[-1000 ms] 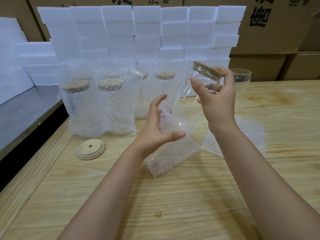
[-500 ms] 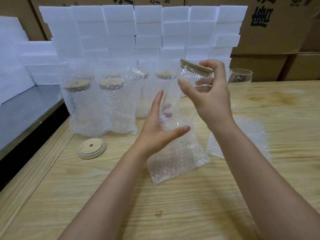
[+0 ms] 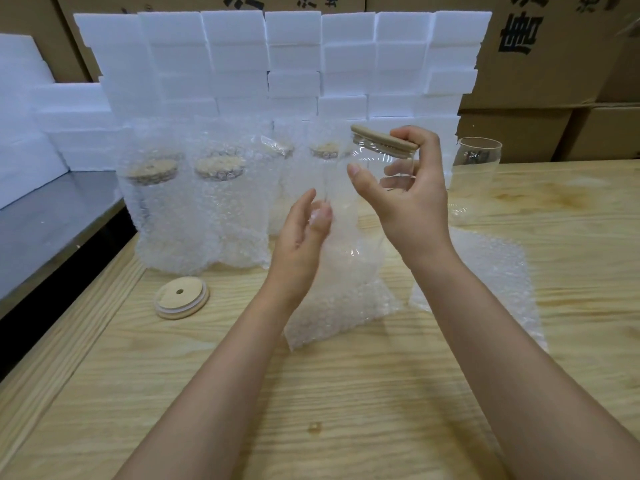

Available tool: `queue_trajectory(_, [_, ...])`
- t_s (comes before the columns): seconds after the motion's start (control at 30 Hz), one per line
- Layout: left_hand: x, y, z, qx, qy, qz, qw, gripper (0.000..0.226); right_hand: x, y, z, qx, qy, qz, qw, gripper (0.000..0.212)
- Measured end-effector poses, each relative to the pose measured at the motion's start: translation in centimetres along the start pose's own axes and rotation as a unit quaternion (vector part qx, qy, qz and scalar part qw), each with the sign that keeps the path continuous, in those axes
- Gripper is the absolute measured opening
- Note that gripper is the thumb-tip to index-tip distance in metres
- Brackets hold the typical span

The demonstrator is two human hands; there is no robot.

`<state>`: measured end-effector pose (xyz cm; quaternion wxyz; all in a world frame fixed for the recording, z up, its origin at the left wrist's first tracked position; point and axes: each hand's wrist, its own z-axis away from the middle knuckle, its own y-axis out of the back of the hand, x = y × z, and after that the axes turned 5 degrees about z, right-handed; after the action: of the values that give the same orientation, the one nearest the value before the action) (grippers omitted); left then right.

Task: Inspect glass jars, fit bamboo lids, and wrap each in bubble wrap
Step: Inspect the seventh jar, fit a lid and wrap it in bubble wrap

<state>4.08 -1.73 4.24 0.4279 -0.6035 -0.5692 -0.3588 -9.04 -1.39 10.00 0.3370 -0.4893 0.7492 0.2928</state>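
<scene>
Right hand pinching the jar by its lidded rim, now lower inside the bubble bag than a second ago. Left hand blurred at the bag's mouth, grip impossible to tell. Bagging seemingly almost done.

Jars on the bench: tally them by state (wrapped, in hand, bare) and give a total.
Bubble-wrapped jars: 4
Lidded jar gripped by the right hand, partly inside the bubble bag that the left hand pinches: 1
Bare jar with no lid: 1
Total: 6
</scene>
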Motion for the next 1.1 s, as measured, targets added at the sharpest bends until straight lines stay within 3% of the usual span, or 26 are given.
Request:
queue_trajectory(0.13, [-0.1,1.8,-0.5,0.026,0.070,0.039,0.996,0.012,0.1,0.5,-0.3,0.017,0.004,-0.025,1.000,0.050])
queue_trajectory(0.3, [-0.1,2.7,-0.5,0.029,0.056,-0.065,0.996,0.043,0.5,1.2,-0.6,0.050,-0.007,-0.059,0.997,0.050])
queue_trajectory(0.43, [0.2,3.2,-0.4,-0.007,0.014,-0.195,0.981,0.030,0.6,1.9,-1.0,0.093,0.000,-0.095,0.991,0.052])
queue_trajectory(0.57, [0.7,2.9,-0.8,-0.033,0.012,-0.272,0.962,0.036,0.4,2.5,-1.5,0.134,-0.025,-0.143,0.980,0.049])
queue_trajectory(0.67, [0.7,2.5,-0.8,-0.024,0.021,-0.273,0.961,0.018,0.2,2.5,-1.7,0.149,-0.045,-0.192,0.969,0.044])
queue_trajectory(0.77, [0.6,2.2,-0.6,-0.037,0.049,-0.282,0.957,0.036,-0.1,2.3,-1.6,0.145,-0.064,-0.205,0.966,0.046])
queue_trajectory(0.93, [1.0,1.7,-0.7,-0.052,0.061,-0.265,0.961,0.044,-0.2,1.9,-1.6,0.113,-0.092,-0.222,0.964,0.045])
queue_trajectory(1.1, [1.8,1.4,-0.4,-0.082,0.102,-0.171,0.977,0.057,0.0,0.9,-1.2,0.053,-0.133,-0.237,0.961,0.047])
